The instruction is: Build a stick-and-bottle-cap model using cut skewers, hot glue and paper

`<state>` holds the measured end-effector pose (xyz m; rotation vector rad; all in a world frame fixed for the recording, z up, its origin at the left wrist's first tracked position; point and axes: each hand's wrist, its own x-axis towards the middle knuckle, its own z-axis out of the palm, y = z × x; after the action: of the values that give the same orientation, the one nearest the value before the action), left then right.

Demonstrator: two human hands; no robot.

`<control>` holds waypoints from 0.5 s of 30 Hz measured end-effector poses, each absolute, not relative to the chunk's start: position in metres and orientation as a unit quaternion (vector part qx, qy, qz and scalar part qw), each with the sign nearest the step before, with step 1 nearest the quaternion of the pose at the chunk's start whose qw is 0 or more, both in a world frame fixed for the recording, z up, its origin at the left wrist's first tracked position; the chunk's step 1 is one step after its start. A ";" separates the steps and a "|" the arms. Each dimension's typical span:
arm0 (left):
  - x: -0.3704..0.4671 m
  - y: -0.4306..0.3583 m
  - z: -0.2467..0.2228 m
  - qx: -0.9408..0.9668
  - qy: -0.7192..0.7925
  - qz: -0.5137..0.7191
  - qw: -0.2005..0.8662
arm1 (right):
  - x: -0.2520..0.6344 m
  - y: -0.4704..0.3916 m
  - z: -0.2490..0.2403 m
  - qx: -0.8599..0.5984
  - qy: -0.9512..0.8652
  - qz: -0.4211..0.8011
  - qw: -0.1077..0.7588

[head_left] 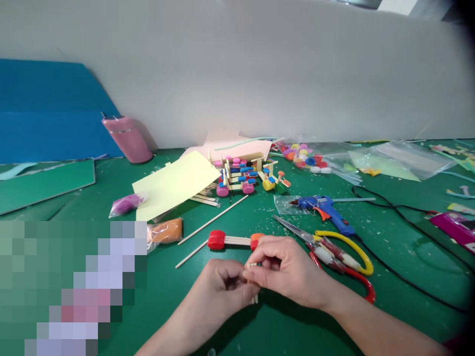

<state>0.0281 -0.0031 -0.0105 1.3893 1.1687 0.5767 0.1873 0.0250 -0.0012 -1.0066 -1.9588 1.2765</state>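
Note:
My left hand [222,287] and my right hand [287,269] meet near the table's front, fingertips closed around a small bundle of short wooden sticks [256,299]. The sticks' pale ends show above and below the fingers; their middle is hidden. Just behind my hands lies a piece with parallel wooden sticks [237,241] between a red end [216,240] and an orange-red end [257,241], partly covered by my right hand. Two long thin wooden sticks [213,220] rest on the table left of it.
Right of my hands are large scissors [297,230] with red and yellow handles and a blue glue gun [324,207] with a black cord. Behind stand several small stick models [237,178], a bag of coloured caps [306,157] and yellow paper [176,183]. A pink tumbler [128,140] stands at back left.

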 end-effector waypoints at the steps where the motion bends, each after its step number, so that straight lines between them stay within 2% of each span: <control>1: 0.028 -0.004 -0.009 0.578 0.492 0.240 0.605 | 0.188 0.024 0.001 -0.386 -0.720 0.501 0.285; 7: 0.032 -0.010 -0.009 0.508 0.484 0.263 0.662 | 0.191 0.022 0.000 -0.412 -0.634 0.600 0.262; 15: 0.032 -0.011 -0.018 0.416 0.465 0.305 0.720 | 0.193 0.024 -0.004 -0.374 -0.639 0.616 0.270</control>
<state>0.0322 -0.0107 -0.0176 0.9196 1.0270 0.6746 0.1930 0.0241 -0.0035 -1.0081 -1.7217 1.6600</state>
